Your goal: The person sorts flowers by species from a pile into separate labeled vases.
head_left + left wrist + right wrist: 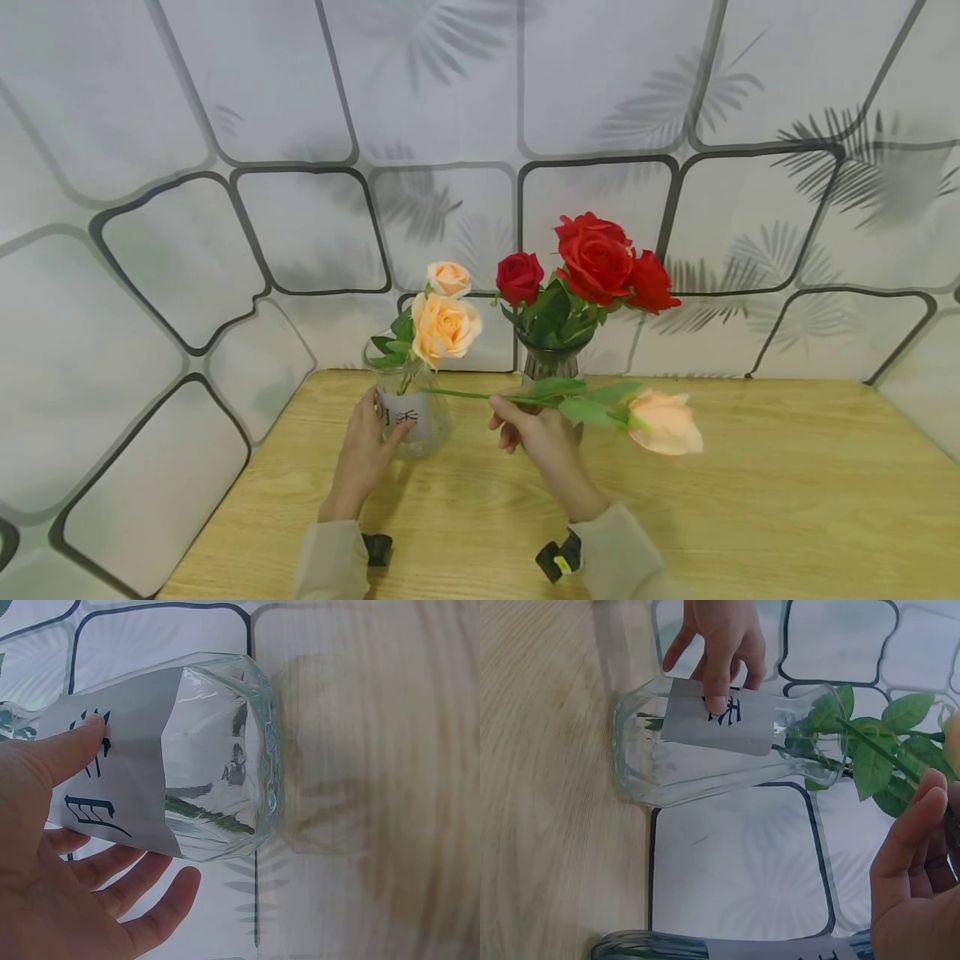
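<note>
My left hand (362,448) grips a clear glass vase (437,437) that stands on the table, its thumb lying across the grey label (139,761) with dark characters. Two peach roses (446,325) with green leaves stand in this vase, and a green stem (217,817) shows through its lower glass. Between thumb and fingers, my right hand (551,446) pinches the stem of another peach rose (666,423). That rose lies nearly level, bloom to the right, with its stem end (855,731) close to the vase mouth; whether they touch I cannot tell.
Behind my right hand stands a darker glass vase (551,360) of red roses (596,258), its lower part hidden by the hand. The wooden table (787,483) meets a patterned wall (450,200) at the back. A dark device (561,557) sits near my right wrist.
</note>
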Available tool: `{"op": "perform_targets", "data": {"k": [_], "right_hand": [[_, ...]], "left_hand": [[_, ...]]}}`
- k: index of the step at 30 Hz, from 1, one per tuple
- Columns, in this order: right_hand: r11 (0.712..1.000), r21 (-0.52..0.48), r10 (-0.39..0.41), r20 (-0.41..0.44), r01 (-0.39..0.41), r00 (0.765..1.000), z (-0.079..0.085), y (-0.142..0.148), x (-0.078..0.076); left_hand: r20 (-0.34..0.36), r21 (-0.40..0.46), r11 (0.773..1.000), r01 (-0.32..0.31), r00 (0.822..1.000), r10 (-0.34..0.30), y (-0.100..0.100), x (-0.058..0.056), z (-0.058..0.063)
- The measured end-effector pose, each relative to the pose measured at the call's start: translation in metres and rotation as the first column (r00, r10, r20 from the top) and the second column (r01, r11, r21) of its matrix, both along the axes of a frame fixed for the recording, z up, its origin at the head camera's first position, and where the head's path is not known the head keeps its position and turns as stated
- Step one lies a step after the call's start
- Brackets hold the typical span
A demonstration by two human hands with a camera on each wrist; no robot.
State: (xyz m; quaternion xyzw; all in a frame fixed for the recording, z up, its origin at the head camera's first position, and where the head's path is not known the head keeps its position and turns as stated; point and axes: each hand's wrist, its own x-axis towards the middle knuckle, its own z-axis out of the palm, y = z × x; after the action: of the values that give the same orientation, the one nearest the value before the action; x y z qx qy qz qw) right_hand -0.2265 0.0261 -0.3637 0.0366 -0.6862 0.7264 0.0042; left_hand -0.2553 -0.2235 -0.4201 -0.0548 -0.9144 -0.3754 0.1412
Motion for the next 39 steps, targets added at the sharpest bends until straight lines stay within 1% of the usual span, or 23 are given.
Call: {"op": "perform_targets", "data": {"k": [3, 5, 6, 10, 14, 16, 19, 20, 22, 24, 26, 27, 28, 31, 32, 34, 35, 36, 38, 39], "right_hand": [[0.991, 0.131, -0.028, -0.009, 0.029, 1.000, 0.002, -0.005, 0.001], [0.984, 0.176, -0.037, -0.016, 0.040, 0.999, 0.005, -0.009, 0.001], [0.982, 0.183, -0.036, -0.024, 0.040, 0.999, 0.006, -0.011, 0.001], [0.987, 0.157, -0.006, -0.078, 0.019, 0.997, 0.010, -0.019, 0.000], [0.984, 0.178, -0.012, -0.071, 0.025, 0.997, 0.013, -0.027, -0.001], [0.983, 0.183, -0.001, -0.069, 0.014, 0.998, 0.015, -0.032, -0.002], [0.980, 0.197, 0.040, -0.078, -0.024, 0.996, 0.018, -0.037, -0.003], [0.980, 0.199, 0.052, -0.100, -0.031, 0.994, 0.019, -0.039, -0.004], [0.978, 0.204, 0.079, -0.152, -0.047, 0.985, 0.021, -0.042, -0.005], [0.983, 0.178, 0.090, -0.234, -0.048, 0.968, 0.023, -0.046, -0.008], [0.988, 0.148, 0.081, -0.331, -0.034, 0.940, 0.024, -0.051, -0.012], [0.989, 0.148, 0.080, -0.356, -0.028, 0.931, 0.024, -0.053, -0.013], [0.990, 0.142, 0.074, -0.391, -0.019, 0.917, 0.024, -0.055, -0.015], [0.993, 0.116, 0.072, -0.454, -0.021, 0.888, 0.027, -0.062, -0.021], [0.992, 0.121, 0.078, -0.461, -0.024, 0.884, 0.028, -0.064, -0.023], [0.990, 0.138, 0.087, -0.503, -0.019, 0.860, 0.031, -0.067, -0.027], [0.989, 0.147, 0.089, -0.512, -0.015, 0.854, 0.033, -0.068, -0.030], [0.983, 0.183, 0.089, -0.521, 0.010, 0.849, 0.036, -0.069, -0.032], [0.964, 0.260, 0.095, -0.515, 0.049, 0.852, 0.042, -0.070, -0.037], [0.951, 0.303, 0.099, -0.499, 0.067, 0.861, 0.045, -0.070, -0.040]], "left_hand": [[0.008, 0.010, 1.000, 0.003, 1.000, -0.003, 0.000, -0.001, 0.000], [0.010, 0.016, 1.000, 0.004, 1.000, -0.005, 0.000, -0.001, 0.000], [0.009, 0.018, 1.000, 0.005, 1.000, -0.005, 0.000, -0.002, -0.001], [0.011, 0.018, 1.000, 0.009, 1.000, -0.010, -0.001, -0.001, -0.001], [0.010, 0.014, 1.000, 0.011, 1.000, -0.012, -0.001, 0.000, -0.001], [0.004, 0.015, 1.000, 0.009, 1.000, -0.009, -0.002, 0.000, -0.001], [-0.008, 0.014, 1.000, 0.005, 1.000, -0.005, -0.002, -0.001, -0.001], [-0.010, 0.014, 1.000, 0.004, 1.000, -0.004, -0.002, -0.002, -0.001], [-0.011, 0.012, 1.000, 0.002, 1.000, -0.002, -0.001, -0.002, -0.001], [-0.011, 0.010, 1.000, 0.002, 1.000, -0.002, -0.001, -0.002, -0.001], [-0.003, 0.009, 1.000, 0.001, 1.000, -0.001, -0.001, -0.001, 0.000], [-0.002, 0.008, 1.000, 0.001, 1.000, -0.001, -0.001, -0.001, 0.000], [-0.006, 0.005, 1.000, 0.001, 1.000, 0.000, -0.001, -0.001, 0.000], [-0.013, -0.006, 1.000, 0.001, 1.000, -0.001, 0.000, 0.001, 0.000], [-0.015, -0.009, 1.000, 0.001, 1.000, -0.001, 0.000, 0.001, 0.000], [-0.021, -0.013, 1.000, 0.001, 1.000, -0.001, 0.000, 0.002, 0.000], [-0.019, -0.014, 1.000, 0.002, 1.000, -0.002, 0.000, 0.002, 0.000], [-0.018, -0.014, 1.000, 0.002, 1.000, -0.002, 0.000, 0.002, 0.000], [-0.022, -0.015, 1.000, 0.003, 1.000, -0.004, 0.000, 0.002, 0.000], [-0.026, -0.013, 1.000, 0.004, 1.000, -0.004, 0.000, 0.001, 0.000]]}}
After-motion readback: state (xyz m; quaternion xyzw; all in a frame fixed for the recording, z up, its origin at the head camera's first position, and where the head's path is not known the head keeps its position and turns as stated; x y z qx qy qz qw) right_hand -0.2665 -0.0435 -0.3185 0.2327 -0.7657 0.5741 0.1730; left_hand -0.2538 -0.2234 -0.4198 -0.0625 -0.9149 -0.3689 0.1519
